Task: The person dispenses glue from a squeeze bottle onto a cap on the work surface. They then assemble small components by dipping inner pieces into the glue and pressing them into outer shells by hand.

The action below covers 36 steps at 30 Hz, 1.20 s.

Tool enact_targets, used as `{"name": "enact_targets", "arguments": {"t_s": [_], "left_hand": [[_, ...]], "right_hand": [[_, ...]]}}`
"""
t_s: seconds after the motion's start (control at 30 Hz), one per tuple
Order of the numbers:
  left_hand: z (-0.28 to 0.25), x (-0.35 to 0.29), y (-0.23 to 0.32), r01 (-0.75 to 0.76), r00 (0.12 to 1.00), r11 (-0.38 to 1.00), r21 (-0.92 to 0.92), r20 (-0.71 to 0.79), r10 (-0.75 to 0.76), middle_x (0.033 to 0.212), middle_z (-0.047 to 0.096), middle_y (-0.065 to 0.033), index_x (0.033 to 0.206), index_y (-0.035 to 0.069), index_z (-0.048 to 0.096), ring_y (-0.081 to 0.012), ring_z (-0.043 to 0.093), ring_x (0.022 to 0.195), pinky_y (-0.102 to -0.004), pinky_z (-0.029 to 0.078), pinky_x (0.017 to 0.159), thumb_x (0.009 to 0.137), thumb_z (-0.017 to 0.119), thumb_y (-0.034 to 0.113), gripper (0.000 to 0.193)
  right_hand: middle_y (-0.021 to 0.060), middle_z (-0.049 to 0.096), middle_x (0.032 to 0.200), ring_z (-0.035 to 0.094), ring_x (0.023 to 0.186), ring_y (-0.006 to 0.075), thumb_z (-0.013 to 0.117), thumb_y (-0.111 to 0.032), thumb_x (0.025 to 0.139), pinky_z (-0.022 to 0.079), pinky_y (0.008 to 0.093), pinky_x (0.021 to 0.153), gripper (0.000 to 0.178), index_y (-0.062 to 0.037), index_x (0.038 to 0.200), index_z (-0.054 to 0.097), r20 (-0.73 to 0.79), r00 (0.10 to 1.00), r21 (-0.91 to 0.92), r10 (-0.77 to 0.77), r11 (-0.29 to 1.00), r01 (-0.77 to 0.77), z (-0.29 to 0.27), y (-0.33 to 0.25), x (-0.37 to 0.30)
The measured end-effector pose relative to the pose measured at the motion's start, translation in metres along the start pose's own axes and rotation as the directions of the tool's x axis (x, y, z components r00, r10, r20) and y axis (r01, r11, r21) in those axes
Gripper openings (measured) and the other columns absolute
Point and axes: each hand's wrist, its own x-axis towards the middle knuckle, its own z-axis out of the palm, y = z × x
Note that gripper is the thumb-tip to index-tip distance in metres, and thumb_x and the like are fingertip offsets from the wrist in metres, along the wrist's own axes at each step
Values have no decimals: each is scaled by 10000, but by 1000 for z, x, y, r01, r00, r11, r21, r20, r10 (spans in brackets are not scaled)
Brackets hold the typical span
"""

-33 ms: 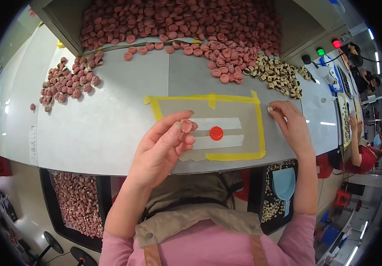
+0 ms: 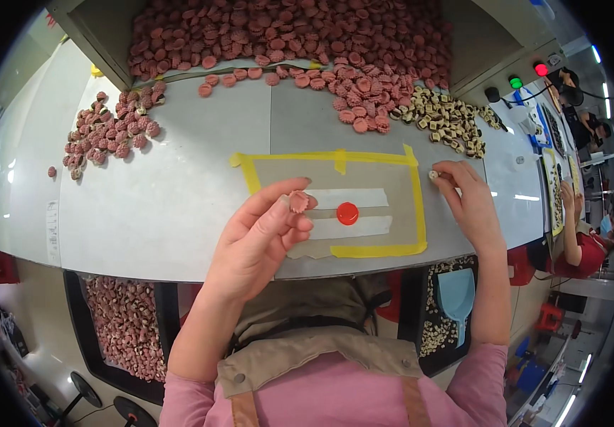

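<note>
Between the thumb and fingers of my left hand (image 2: 253,242) is a small pink scalloped cup (image 2: 298,202), its hollow side showing. My right hand (image 2: 472,203), off to the right of the yellow tape frame (image 2: 421,206), pinches a small cream-coloured piece (image 2: 433,174) at its fingertips. A red round cap (image 2: 347,213) lies on the mat between two white strips (image 2: 357,198). Pink cups (image 2: 371,92) are heaped at the back, and cream-and-dark pieces (image 2: 445,121) lie beside them on the right. Joined pink-and-dark pieces (image 2: 118,128) form a loose pile at the left.
Below the table edge stand a black bin of pink pieces (image 2: 125,324) and another bin with cream pieces and a blue scoop (image 2: 456,295). A grey metal housing (image 2: 495,64) borders the back heap. At far right, another person (image 2: 584,249) works.
</note>
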Motion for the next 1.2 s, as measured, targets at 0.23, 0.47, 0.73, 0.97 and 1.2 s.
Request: {"name": "enact_targets", "arguments": {"t_s": [0.23, 0.47, 0.73, 0.97, 1.2], "left_hand": [[-7, -1, 0, -30, 998, 1000, 4, 57, 30, 1094, 556, -66, 1238, 15, 471, -113, 565, 915, -246, 455, 833, 919, 529, 140, 348], [-5, 0, -1, -45, 999, 999, 0, 15, 45, 1114, 557, -55, 1221, 23, 483, -134, 570, 964, -251, 458, 850, 905, 547, 112, 335], [-7, -2, -1, -38, 999, 999, 17, 20, 37, 1108, 559, -44, 1213, 26, 488, -128, 558, 971, -259, 445, 863, 911, 538, 118, 319], [-7, 1, -3, -49, 997, 997, 52, 61, 46, 1100, 565, -45, 1224, 28, 480, -111, 538, 959, -252, 436, 847, 917, 532, 127, 327], [-3, -1, 0, -51, 998, 997, 65, 44, 48, 1098, 568, -60, 1224, 25, 477, -111, 536, 970, -259, 441, 859, 919, 530, 131, 328]], "right_hand": [[89, 574, 813, 578, 742, 250, 668, -71, 749, 462, 335, 645, 185, -32, 919, 608, -32, 925, 120, -378, 918, 379, 24, -70, 1], [47, 557, 774, 566, 733, 223, 706, -112, 693, 454, 340, 630, 210, -65, 877, 616, 21, 866, -4, -499, 867, 499, 42, -80, 8], [65, 556, 801, 566, 758, 238, 687, -96, 709, 459, 339, 650, 197, -49, 886, 612, 22, 883, 72, -469, 882, 467, 42, -82, 6], [74, 555, 824, 563, 773, 254, 657, -44, 720, 466, 355, 676, 175, -36, 887, 608, 32, 876, 112, -481, 873, 475, 49, -83, 5], [82, 541, 820, 555, 766, 258, 645, -21, 721, 467, 353, 670, 186, -24, 900, 594, 19, 881, 42, -473, 881, 472, 48, -82, 3]]}}
